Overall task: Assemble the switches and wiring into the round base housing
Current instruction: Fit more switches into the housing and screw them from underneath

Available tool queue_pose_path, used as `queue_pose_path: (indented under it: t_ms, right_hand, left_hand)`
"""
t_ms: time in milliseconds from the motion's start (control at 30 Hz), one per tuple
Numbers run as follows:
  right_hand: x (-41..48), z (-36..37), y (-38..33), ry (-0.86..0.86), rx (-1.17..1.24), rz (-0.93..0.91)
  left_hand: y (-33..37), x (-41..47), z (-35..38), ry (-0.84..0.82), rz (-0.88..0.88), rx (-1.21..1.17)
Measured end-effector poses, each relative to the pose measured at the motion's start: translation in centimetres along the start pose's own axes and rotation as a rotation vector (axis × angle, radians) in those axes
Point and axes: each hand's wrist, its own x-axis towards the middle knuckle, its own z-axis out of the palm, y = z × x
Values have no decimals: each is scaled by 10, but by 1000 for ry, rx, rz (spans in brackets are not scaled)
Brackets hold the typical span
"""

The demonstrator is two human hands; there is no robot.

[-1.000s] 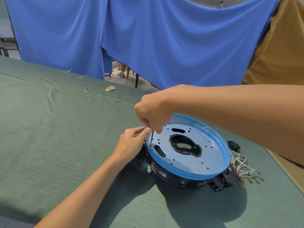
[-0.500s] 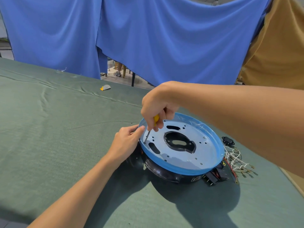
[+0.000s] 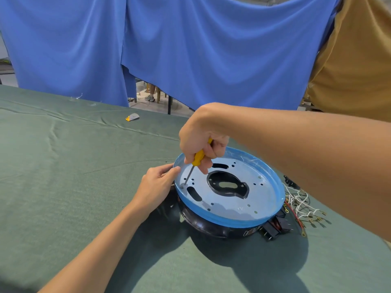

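The round base housing (image 3: 211,226), black and glossy, sits on the green-clothed worktop (image 3: 63,176) at about 4 o'clock from the middle of the view, capped by a blue-rimmed plate (image 3: 230,205) pierced with holes and a large central cut-out. The right hand (image 3: 201,136) reaches in from 3 o'clock, its fingers wrapped tight round the yellow handle of a screwdriver (image 3: 198,158). The shaft slants down to a screw (image 3: 182,186) at the plate's 9 o'clock edge, with the tip on the screw head. The left hand (image 3: 156,185) comes up from 7 o'clock and holds the plate's rim at 9 o'clock, thumb on top of the blue edge and fingers curled against its side, just beside the screw. At the housing's 4 o'clock, touching its wall, lie black switches (image 3: 275,228); a tangle of white and red wires (image 3: 300,205) with metal terminals spreads at its 3 o'clock, and a small black part (image 3: 289,182) lies at 2 o'clock. Well apart at 11 o'clock lies a small grey and orange scrap (image 3: 132,117). Blue cloth (image 3: 190,49) hangs behind, with mustard cloth (image 3: 355,60) at 1 o'clock.
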Motion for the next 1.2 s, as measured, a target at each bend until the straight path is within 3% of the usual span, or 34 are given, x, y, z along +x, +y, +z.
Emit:
queue_pose_path:
  t_ms: [67, 167, 267, 433, 633, 867, 1200]
  right_hand:
    - [-7, -5, 19, 100, -28, -80]
    - [-11, -4, 61, 443, -13, -216]
    - [-1, 21, 111, 704, 196, -270]
    - [32, 93, 172, 851, 693, -144]
    - [54, 136, 193, 1192, 860, 61]
    - [56, 143, 227, 1131, 1187, 15]
    - [71, 154, 215, 1014, 1008, 6]
  left_hand:
    - [6, 5, -1, -19, -75, -14]
    - [18, 22, -1, -72, -177, 98]
    - [30, 42, 3, -110, -260, 246]
    - [47, 78, 18, -177, -331, 408]
    - [48, 101, 30, -217, -340, 512]
    - [40, 107, 3, -158, -389, 458]
    - [41, 93, -53, -101, -444, 379]
